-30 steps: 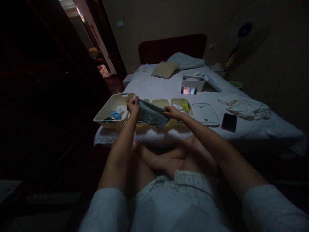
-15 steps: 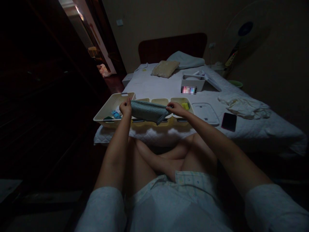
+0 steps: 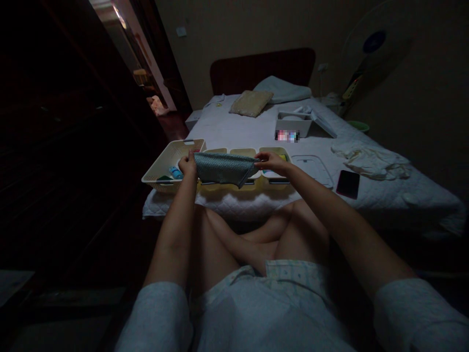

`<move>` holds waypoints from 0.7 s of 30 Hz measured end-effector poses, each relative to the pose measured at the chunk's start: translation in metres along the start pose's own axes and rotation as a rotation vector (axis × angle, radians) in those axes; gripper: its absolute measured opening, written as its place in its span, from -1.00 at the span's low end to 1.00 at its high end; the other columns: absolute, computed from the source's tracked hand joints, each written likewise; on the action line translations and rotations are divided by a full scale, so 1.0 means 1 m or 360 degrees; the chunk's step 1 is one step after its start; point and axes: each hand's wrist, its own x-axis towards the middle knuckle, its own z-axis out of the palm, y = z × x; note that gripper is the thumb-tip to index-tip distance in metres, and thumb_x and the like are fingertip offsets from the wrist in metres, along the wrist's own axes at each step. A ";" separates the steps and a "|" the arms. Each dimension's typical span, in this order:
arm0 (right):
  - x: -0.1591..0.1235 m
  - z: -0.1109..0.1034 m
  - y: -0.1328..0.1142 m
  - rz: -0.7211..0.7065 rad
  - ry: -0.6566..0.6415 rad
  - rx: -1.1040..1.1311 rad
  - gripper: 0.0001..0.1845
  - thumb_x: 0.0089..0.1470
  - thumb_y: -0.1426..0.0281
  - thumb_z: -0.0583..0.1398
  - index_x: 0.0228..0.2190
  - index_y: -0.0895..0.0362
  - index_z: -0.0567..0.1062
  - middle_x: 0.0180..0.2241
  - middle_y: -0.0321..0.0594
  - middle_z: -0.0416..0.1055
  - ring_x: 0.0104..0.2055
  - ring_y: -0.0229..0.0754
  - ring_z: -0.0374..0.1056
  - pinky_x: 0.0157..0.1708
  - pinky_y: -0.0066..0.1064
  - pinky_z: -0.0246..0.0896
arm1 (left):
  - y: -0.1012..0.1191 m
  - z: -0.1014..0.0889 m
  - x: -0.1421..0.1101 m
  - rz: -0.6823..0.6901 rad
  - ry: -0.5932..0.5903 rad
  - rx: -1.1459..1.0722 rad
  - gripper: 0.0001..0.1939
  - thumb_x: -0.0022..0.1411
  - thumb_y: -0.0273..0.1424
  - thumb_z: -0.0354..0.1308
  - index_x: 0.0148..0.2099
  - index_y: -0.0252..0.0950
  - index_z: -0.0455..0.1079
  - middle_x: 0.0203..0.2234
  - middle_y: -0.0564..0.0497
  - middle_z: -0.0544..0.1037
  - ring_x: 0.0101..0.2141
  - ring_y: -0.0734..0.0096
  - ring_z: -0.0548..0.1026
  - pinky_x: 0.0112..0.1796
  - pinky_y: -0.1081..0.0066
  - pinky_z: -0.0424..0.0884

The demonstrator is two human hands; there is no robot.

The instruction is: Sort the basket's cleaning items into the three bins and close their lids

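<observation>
A grey-green textured cloth (image 3: 223, 168) is stretched between my two hands, one end in each. My left hand (image 3: 188, 165) is closed on its left end, and my right hand (image 3: 273, 164) pinches the right end near the upper corner. The cloth hangs in front of a row of cream storage bins (image 3: 244, 187) and hides part of them. To the left, a perforated cream basket (image 3: 156, 171) holds a blue item (image 3: 176, 172) and other things I cannot make out. A bit of yellow (image 3: 283, 157) shows in the right bin behind my right hand.
On the white bed (image 3: 234, 132) lie a flat lid (image 3: 315, 168), a dark phone (image 3: 348, 184), a crumpled pale cloth (image 3: 381, 161), a beige cushion (image 3: 252, 103) and a white box (image 3: 291, 126) with its lid leaning. A fan (image 3: 373, 43) stands at the right.
My right hand has moved slightly right and my left hand slightly left, so the cloth is spread a little wider and straighter. The bins and the other things on the bed stay put.
</observation>
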 end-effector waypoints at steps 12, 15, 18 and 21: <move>0.003 -0.004 0.003 0.0055 0.0294 0.0398 -0.70 -0.33 0.43 0.27 -0.52 0.12 0.24 -0.52 -0.41 0.23 -0.46 -0.35 0.23 -0.40 -0.39 0.21 | -0.002 0.006 -0.002 -0.0137 0.0070 0.0006 -0.57 0.11 -0.14 0.02 -0.66 -0.26 0.07 -0.73 0.16 0.04 -0.59 0.55 0.09 -0.53 0.50 0.06; 0.004 -0.002 0.002 0.0043 0.0367 0.0506 -0.71 -0.30 0.41 0.25 -0.51 0.11 0.21 -0.52 -0.43 0.23 -0.48 -0.37 0.21 -0.43 -0.43 0.18 | -0.003 0.008 -0.001 -0.0148 0.0074 -0.0014 -0.56 0.10 -0.12 0.02 -0.66 -0.27 0.09 -0.72 0.15 0.07 -0.59 0.56 0.10 -0.53 0.50 0.07; 0.003 0.000 0.000 0.0007 0.0418 0.0580 -0.70 -0.30 0.44 0.21 -0.41 0.07 0.28 -0.51 -0.45 0.25 -0.52 -0.39 0.18 -0.49 -0.48 0.12 | -0.003 0.010 -0.001 -0.0146 0.0070 -0.0029 -0.56 0.08 -0.08 0.03 -0.64 -0.29 0.12 -0.70 0.14 0.11 -0.58 0.55 0.12 -0.53 0.50 0.08; 0.002 0.001 0.000 0.0042 0.0358 0.0528 -0.61 -0.31 0.46 0.20 -0.29 0.08 0.39 -0.48 -0.40 0.32 -0.53 -0.38 0.20 -0.50 -0.48 0.12 | -0.001 0.009 -0.002 -0.0105 0.0056 -0.0018 -0.54 0.06 -0.04 0.03 -0.64 -0.28 0.11 -0.71 0.14 0.09 -0.57 0.54 0.14 -0.53 0.49 0.09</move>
